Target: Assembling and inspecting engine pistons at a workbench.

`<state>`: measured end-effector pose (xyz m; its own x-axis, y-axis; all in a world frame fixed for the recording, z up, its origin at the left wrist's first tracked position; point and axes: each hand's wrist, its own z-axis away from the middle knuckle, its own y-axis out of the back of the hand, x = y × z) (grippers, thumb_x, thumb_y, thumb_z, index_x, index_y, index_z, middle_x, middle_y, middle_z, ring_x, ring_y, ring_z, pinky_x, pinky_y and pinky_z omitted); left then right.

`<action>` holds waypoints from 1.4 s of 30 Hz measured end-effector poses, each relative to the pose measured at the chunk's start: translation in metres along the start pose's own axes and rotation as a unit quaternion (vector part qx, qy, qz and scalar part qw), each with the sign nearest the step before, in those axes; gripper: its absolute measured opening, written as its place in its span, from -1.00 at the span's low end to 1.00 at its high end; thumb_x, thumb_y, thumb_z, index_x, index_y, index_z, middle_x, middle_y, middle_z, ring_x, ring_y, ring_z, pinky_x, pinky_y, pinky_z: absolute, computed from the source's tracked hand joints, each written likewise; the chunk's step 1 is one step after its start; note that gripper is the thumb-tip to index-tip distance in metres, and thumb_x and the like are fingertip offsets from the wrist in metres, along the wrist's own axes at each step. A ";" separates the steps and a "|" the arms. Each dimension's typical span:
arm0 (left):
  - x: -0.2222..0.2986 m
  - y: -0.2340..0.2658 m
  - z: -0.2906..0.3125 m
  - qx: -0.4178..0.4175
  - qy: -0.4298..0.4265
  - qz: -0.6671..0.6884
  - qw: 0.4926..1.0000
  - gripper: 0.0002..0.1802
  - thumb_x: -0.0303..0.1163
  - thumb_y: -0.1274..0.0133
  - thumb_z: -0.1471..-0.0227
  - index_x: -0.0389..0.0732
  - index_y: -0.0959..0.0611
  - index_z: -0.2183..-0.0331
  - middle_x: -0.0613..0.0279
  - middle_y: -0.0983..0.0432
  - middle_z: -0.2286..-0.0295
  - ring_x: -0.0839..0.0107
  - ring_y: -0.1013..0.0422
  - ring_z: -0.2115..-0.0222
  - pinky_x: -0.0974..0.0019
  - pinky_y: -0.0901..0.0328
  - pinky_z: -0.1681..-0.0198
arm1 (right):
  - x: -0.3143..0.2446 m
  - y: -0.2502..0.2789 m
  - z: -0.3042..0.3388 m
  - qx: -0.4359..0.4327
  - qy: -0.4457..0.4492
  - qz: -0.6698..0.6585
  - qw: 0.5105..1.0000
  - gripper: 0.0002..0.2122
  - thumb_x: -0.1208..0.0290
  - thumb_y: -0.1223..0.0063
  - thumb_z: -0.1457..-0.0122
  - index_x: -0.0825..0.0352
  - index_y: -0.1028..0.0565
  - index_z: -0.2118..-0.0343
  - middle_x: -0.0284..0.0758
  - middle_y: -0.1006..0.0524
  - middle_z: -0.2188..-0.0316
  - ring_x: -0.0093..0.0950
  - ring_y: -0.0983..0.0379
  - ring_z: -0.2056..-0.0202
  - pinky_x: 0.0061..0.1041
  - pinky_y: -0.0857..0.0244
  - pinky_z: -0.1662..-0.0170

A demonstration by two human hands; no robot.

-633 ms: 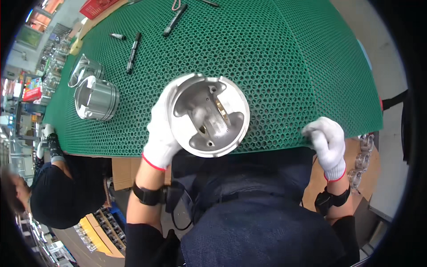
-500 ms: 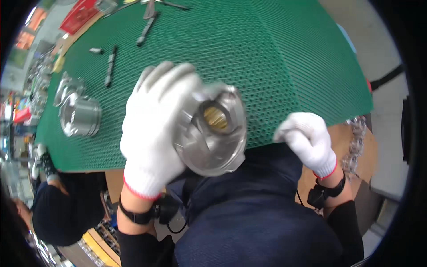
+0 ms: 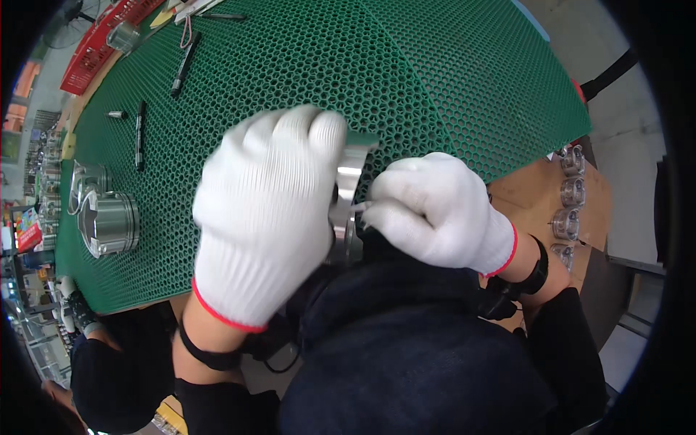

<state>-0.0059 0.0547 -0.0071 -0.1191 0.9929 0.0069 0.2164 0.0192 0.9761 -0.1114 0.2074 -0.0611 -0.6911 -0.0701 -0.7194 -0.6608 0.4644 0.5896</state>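
Observation:
My left hand (image 3: 264,214), in a white glove with a red cuff, is wrapped around a silver metal piston (image 3: 349,190) held close to my face, so only a strip of its side shows. My right hand (image 3: 435,212), also gloved, touches the piston's right side with pinched fingertips; what they pinch is too small to tell. Both hands hover over the near edge of a green honeycomb mat (image 3: 377,80).
A second silver piston (image 3: 110,223) lies on the mat at left beside a clear ring-shaped part (image 3: 85,181). Black pens (image 3: 139,134) and small tools lie farther back. A red tray (image 3: 101,43) sits top left. Several metal parts (image 3: 567,196) line a brown board at right.
The piston has been lifted closer to my face, with my left hand now covering most of it. My right hand has moved in from the mat edge to touch the piston.

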 end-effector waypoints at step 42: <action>-0.086 -0.060 0.083 0.233 0.181 0.328 0.898 -0.37 -0.39 -0.23 0.09 -0.26 -0.44 -0.05 0.04 -0.46 0.06 0.23 -0.41 0.03 0.25 -0.32 -0.04 | -0.023 0.031 0.009 -0.188 -0.352 -0.300 0.866 -0.75 0.39 0.11 -0.14 0.44 -0.59 0.37 -0.36 -0.54 0.57 -0.68 -0.31 0.63 -0.66 -0.20 0.56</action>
<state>0.0717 -0.0220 -0.0840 -0.1079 0.7070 0.6989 0.7265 -0.4238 0.5409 -0.1135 0.2316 -0.0291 0.0729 0.4188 -0.9051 -0.9796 0.2004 0.0138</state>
